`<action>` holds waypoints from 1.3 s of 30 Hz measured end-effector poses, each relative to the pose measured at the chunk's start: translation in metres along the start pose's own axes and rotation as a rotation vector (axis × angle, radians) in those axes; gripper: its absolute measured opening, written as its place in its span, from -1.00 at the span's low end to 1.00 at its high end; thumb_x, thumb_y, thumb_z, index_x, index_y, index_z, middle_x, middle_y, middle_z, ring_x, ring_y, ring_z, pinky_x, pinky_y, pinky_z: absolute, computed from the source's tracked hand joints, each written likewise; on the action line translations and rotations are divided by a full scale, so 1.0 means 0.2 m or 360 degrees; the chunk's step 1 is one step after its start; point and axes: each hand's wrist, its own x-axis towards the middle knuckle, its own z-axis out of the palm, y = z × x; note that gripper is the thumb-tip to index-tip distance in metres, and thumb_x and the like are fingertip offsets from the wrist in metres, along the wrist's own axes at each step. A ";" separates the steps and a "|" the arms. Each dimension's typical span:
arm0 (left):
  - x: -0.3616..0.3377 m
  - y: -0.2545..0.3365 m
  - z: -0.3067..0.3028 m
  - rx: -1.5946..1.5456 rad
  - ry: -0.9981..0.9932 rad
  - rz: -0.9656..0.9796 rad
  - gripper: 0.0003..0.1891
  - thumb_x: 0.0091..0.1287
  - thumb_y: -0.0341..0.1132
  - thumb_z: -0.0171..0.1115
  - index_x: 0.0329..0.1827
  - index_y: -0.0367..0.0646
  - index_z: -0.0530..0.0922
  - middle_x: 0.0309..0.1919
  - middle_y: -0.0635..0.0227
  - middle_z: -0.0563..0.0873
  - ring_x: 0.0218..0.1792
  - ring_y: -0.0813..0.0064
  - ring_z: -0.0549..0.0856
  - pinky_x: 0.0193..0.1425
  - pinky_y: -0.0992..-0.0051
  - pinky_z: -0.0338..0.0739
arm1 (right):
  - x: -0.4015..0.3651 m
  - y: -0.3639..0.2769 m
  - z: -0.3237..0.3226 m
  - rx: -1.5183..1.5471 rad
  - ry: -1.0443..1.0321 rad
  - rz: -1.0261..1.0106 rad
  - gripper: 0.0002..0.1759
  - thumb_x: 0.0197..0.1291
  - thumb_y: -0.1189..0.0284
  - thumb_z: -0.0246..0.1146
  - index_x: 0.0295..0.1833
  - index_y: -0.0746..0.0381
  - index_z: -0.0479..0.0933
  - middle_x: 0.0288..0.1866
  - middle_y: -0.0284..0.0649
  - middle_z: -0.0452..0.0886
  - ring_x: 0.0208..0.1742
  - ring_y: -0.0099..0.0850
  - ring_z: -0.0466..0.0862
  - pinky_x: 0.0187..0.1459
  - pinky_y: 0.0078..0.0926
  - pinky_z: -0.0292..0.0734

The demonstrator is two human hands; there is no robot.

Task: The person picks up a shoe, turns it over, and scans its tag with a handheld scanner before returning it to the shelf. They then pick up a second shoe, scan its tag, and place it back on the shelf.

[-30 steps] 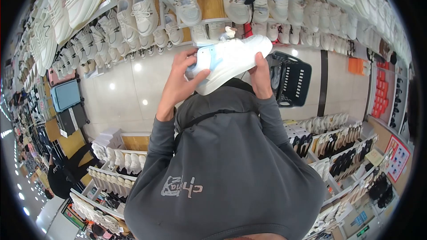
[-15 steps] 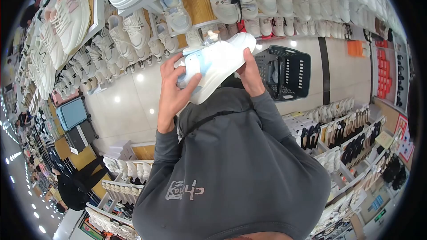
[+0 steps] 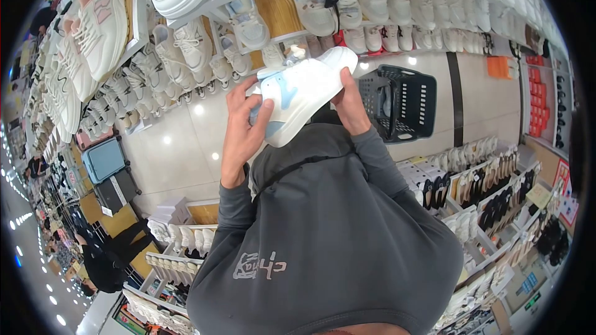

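Between my two hands is a white sneaker (image 3: 304, 90) with light blue patches, tilted with its toe up to the right and its side facing me. My left hand (image 3: 245, 121) grips the heel end, thumb on the side and fingers behind the collar. The toe end rests in my right hand (image 3: 351, 102), whose thumb lies on the sole edge; its other fingers are hidden behind the shoe. A small pale ornament (image 3: 297, 53) shows at the laces.
Shelves of white sneakers (image 3: 316, 12) run along the front and left. A dark shopping basket (image 3: 403, 102) stands on the tiled floor to the right. Suitcases (image 3: 104, 160) are at the left, near a person in black (image 3: 108, 260). Shoe racks (image 3: 478, 192) stand behind at the right.
My left thumb has shifted slightly back toward the heel, uncovering more of the blue patch. The sneaker stays in both hands; the view has moved only a little.
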 end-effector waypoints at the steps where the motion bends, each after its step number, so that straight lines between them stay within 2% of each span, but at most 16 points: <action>1: 0.00 0.00 0.00 -0.0015 -0.0012 -0.0006 -0.75 0.53 -0.25 0.30 -0.11 -0.33 0.68 0.45 -0.04 0.53 0.48 -0.01 0.41 0.54 0.12 0.25 | 0.00 0.00 0.00 0.0002 0.0005 0.0005 -0.29 0.65 -0.08 -0.04 0.43 0.37 0.44 0.30 -0.14 0.66 0.26 -0.38 0.71 0.29 -0.31 0.61; 16: 0.01 -0.04 0.01 -0.0089 -0.0010 -0.0023 -0.66 0.63 -0.21 0.15 0.07 -0.36 0.71 0.46 0.00 0.53 0.46 0.06 0.41 0.52 0.18 0.27 | 0.01 -0.02 0.01 0.0014 0.0055 0.0055 -0.32 0.67 -0.04 -0.05 0.46 0.36 0.42 0.33 -0.14 0.65 0.29 -0.38 0.69 0.30 -0.32 0.59; 19: 0.01 -0.02 0.01 -0.0083 0.0006 -0.0008 -0.70 0.63 -0.29 0.12 0.02 -0.39 0.70 0.43 0.00 0.55 0.42 0.00 0.43 0.52 0.21 0.28 | 0.01 -0.01 0.00 0.0004 0.0027 0.0064 -0.33 0.67 -0.03 -0.05 0.46 0.36 0.42 0.33 -0.14 0.65 0.30 -0.39 0.68 0.31 -0.33 0.58; 22: 0.00 -0.02 0.01 -0.0111 0.0021 -0.0042 -0.68 0.64 -0.28 0.10 0.04 -0.40 0.70 0.43 0.01 0.55 0.42 0.01 0.42 0.53 0.21 0.28 | 0.01 -0.02 0.00 -0.0030 0.0017 0.0072 -0.33 0.67 -0.03 -0.05 0.46 0.36 0.42 0.33 -0.14 0.65 0.30 -0.39 0.68 0.31 -0.33 0.57; 39: 0.00 -0.05 0.05 -0.0137 0.0113 -0.0082 -0.74 0.55 -0.27 0.27 -0.06 -0.33 0.76 0.36 0.05 0.62 0.41 0.03 0.46 0.50 0.19 0.32 | 0.00 0.00 -0.02 -0.0067 0.0005 0.0082 -0.29 0.63 -0.10 -0.01 0.45 0.32 0.44 0.33 -0.17 0.65 0.31 -0.40 0.66 0.33 -0.31 0.55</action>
